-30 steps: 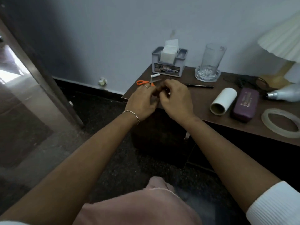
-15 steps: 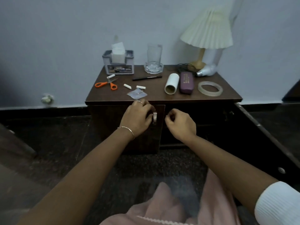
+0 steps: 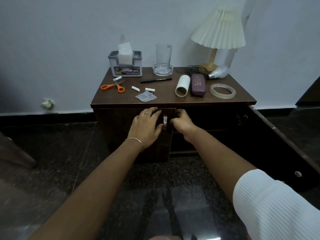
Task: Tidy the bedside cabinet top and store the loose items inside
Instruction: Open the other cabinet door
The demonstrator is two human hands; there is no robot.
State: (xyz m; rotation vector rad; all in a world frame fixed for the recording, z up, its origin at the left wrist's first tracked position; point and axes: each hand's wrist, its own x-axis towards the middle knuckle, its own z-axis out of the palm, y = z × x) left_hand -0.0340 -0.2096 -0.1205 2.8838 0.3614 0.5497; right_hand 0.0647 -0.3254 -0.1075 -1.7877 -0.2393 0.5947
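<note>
The dark wood bedside cabinet (image 3: 173,101) carries orange scissors (image 3: 112,87), three short white sticks (image 3: 135,88), a clear wrapper (image 3: 146,97), a black pen (image 3: 155,80), a white roll (image 3: 182,85), a purple case (image 3: 198,84), a tape ring (image 3: 222,90) and a light bulb (image 3: 219,73). My left hand (image 3: 147,129) lies flat on the left door (image 3: 117,129), just left of its metal handle (image 3: 165,122). My right hand (image 3: 181,122) curls its fingers round that door's free edge. The right door (image 3: 277,144) stands swung out.
At the back of the top stand a grey tissue holder (image 3: 125,64), a tall glass in a glass ashtray (image 3: 162,70), a pleated lamp (image 3: 219,28) and a black cable (image 3: 192,69). The open right door juts toward me on the right. Dark stone floor lies below.
My hands dropped from the cabinet top to the front of the left door, and the view pulled back. The right hand has since reached the door's edge.
</note>
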